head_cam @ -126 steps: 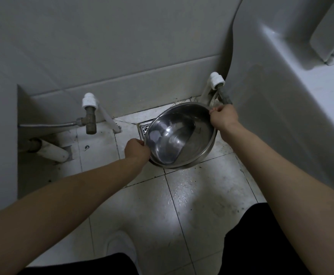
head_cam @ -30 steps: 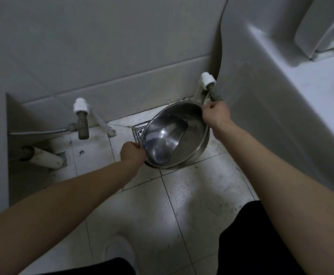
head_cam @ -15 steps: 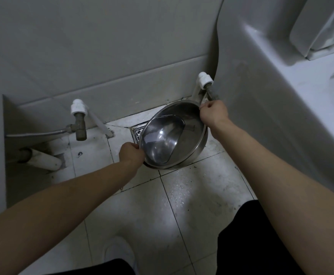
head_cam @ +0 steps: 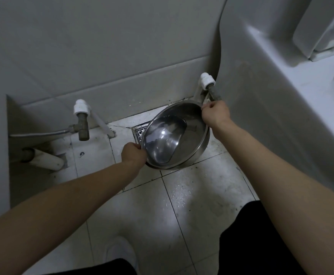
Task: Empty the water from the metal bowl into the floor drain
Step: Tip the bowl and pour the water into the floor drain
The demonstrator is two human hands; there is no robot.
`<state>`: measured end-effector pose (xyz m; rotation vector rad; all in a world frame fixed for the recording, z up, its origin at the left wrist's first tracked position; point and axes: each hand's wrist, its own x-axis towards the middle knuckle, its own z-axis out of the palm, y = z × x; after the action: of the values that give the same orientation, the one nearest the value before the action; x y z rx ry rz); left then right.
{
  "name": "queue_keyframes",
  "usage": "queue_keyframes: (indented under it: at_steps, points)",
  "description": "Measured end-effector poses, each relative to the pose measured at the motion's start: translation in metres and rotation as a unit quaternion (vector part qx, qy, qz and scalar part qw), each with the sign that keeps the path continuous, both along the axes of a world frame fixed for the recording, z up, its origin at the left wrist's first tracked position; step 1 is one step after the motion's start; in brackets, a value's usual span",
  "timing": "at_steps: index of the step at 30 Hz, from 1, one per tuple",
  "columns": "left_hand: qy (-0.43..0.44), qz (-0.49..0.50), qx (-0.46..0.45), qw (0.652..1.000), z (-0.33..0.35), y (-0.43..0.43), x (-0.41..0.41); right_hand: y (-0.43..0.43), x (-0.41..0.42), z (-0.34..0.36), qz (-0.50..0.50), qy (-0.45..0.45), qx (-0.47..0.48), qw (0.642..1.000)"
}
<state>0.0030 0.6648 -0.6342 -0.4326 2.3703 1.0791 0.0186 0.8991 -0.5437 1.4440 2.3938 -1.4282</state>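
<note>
Grey tiled wall [head_cam: 102, 46]; stained white floor tiles [head_cam: 198, 195] with dark grout; white toilet [head_cam: 281, 96] at right; two valves [head_cam: 82, 122] on white pipes; dim light.

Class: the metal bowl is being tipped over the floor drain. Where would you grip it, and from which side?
Grip the thin rolled rim of the metal bowl at two opposite points, coming from either side, as the left hand and right hand do. Its smooth, curved wall offers no handle, and opposite holds probably steady the tilt toward the floor drain.
</note>
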Motion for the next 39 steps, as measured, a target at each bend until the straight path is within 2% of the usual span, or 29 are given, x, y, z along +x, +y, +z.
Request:
queue_keyframes:
  at_steps: [39]
  points:
    - [-0.001, 0.002, -0.015, 1.0, 0.0007, -0.002, -0.0015, -0.0083, -0.0039, 0.0072, -0.003, 0.018, -0.004, 1.0]
